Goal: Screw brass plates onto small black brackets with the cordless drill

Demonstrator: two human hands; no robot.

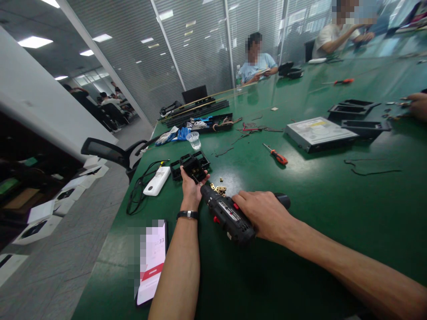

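Note:
My right hand [263, 211] is wrapped around the grip of a black cordless drill [230, 215] with red buttons. The drill lies on its side in the air, its bit pointing up and left at a black plastic housing [194, 170]. That housing is held in my left hand [191, 186], fingers around its edges, and brass-coloured parts show inside it. Whether the bit touches a screw is too small to tell. Several small brass pieces [218, 190] lie on the table by the drill's chuck. Behind the held housing are more black plastic frames [202, 158].
On the green table [320, 249] are a white power bank [156, 181] with a black cable, a phone [153, 262], a clear cup [194, 140], a red-handled screwdriver [278, 156], a metal disc drive [320, 133] and black trays [365, 126]. Other people sit across; another person's hand [418, 106] is at right.

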